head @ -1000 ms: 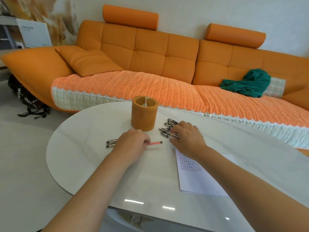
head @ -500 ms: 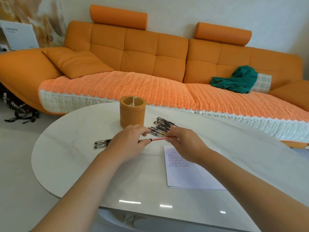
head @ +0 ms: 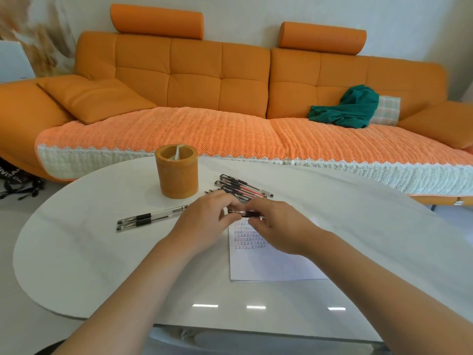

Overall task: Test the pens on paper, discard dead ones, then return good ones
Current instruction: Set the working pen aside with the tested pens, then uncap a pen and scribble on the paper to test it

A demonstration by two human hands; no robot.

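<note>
The left hand [head: 204, 221] and the right hand [head: 279, 226] both pinch one pen [head: 244, 213], held just above the paper [head: 268, 267]. More pens [head: 243, 188] lie beside the orange cup [head: 178, 172] (two others [head: 151, 218] sit off to the left).

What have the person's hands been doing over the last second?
The right hand left the pile of pens and joined the left hand on a single pen that had lain under the left hand. Both hands now pinch it, apparently lifted, over the top edge of the paper. The two pens at left, the holder and the pile stayed put.
</note>
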